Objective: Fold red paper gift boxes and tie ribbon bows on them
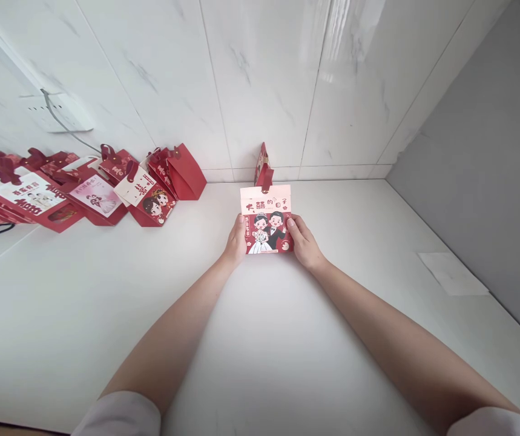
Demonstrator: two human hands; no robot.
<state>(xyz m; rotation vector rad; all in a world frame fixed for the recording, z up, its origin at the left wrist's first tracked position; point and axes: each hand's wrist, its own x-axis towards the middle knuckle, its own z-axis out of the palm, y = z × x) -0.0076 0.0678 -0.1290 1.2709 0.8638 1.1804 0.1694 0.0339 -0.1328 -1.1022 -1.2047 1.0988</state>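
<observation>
A small red and pink gift bag, printed with a cartoon bride and groom and red characters, lies flat on the white counter. My left hand grips its left edge and my right hand grips its right edge, fingers curled over the sides. Behind it a red folded bag with a handle stands upright against the tiled wall.
A row of similar red gift bags lies at the back left along the wall. Above them are a white wall socket with a grey cable. A sheet of white paper lies at the right, beside a grey wall.
</observation>
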